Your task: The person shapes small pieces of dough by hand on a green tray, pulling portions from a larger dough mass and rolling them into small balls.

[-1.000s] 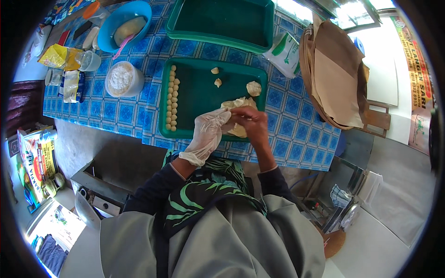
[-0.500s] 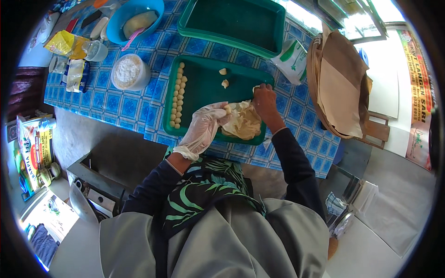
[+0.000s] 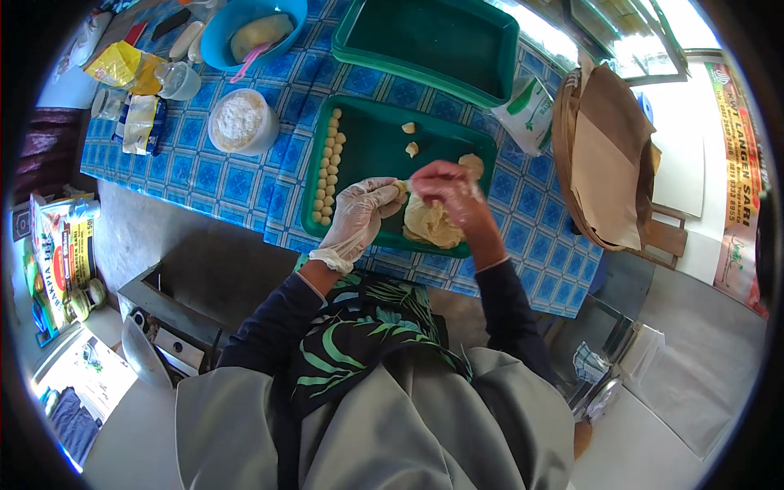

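Observation:
My left hand (image 3: 359, 212), in a clear plastic glove, pinches a small piece of dough (image 3: 400, 187) over the green tray (image 3: 367, 131). Right beside its fingertips is my bare right hand (image 3: 449, 192), fingers curled and slightly smeared by motion; what they grip is hidden. Below that hand a large pale lump of dough (image 3: 431, 224) lies at the tray's near right. Another flat pale piece (image 3: 471, 165) rests by the right wall. Small round dough balls (image 3: 325, 181) line the tray's left side. Two loose dough bits (image 3: 411, 147) sit toward the far middle.
Left of the tray stands a white tub of flour (image 3: 242, 122). Behind it, a blue basin (image 3: 220, 49) holds dough and a pink-handled tool. Stacked green trays (image 3: 425, 49) lie at the far side, near a white-green bag (image 3: 524, 114). A paper-lined woven tray (image 3: 604, 155) leans at right.
My right hand has moved left from the tray's right side to my left fingertips, uncovering the flat pale piece there. The left hand still pinches its dough. The whole view has shifted slightly.

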### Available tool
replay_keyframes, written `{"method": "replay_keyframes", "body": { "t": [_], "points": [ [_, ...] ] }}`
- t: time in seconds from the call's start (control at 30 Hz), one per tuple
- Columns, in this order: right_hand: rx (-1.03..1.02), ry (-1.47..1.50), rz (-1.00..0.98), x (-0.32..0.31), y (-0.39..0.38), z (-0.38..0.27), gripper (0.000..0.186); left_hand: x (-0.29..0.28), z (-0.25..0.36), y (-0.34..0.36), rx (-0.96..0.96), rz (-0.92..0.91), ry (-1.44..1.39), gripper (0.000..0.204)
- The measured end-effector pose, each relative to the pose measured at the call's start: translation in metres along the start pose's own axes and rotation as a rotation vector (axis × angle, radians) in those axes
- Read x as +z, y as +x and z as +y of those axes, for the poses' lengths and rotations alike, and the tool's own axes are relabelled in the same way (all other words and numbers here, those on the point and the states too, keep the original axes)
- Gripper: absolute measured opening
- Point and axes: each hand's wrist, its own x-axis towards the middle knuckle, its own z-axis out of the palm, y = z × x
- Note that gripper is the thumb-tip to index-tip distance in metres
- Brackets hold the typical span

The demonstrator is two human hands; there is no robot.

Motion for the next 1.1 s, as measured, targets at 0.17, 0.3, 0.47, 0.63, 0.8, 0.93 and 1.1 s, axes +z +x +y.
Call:
{"method": "replay_keyframes", "body": {
  "t": [0.17, 0.3, 0.47, 0.63, 0.8, 0.93, 1.1],
  "points": [
    [-0.021, 0.091, 0.067, 0.024, -0.002, 0.013, 0.010, -0.002, 0.011, 0.001, 0.011, -0.125, 0.084, 0.019],
    [-0.012, 0.152, 0.115, 0.034, -0.002, 0.008, 0.016, -0.003, 0.021, -0.001, 0.009, -0.159, 0.132, 0.020],
    [-0.035, -0.009, 0.126, 0.042, -0.002, 0.006, 0.015, -0.008, 0.018, 0.001, 0.115, -0.057, 0.237, 0.017],
    [-0.267, 0.087, 0.132, 0.049, 0.003, 0.029, 0.014, -0.018, 0.018, 0.010, 0.129, -0.008, 0.139, 0.014],
    [-0.268, -0.177, 0.277, 0.060, 0.008, 0.032, 0.010, -0.026, 0.022, 0.015, 0.026, -0.019, 0.071, 0.013],
    [-0.096, -0.097, 0.385, 0.069, 0.013, 0.028, 0.008, -0.024, 0.013, 0.013, 0.143, -0.001, 0.179, 0.025],
    [-0.475, -0.462, 0.509, 0.074, 0.018, 0.044, 0.008, -0.016, 0.009, -0.001, 0.175, -0.005, 0.062, 0.052]
  ]
}}
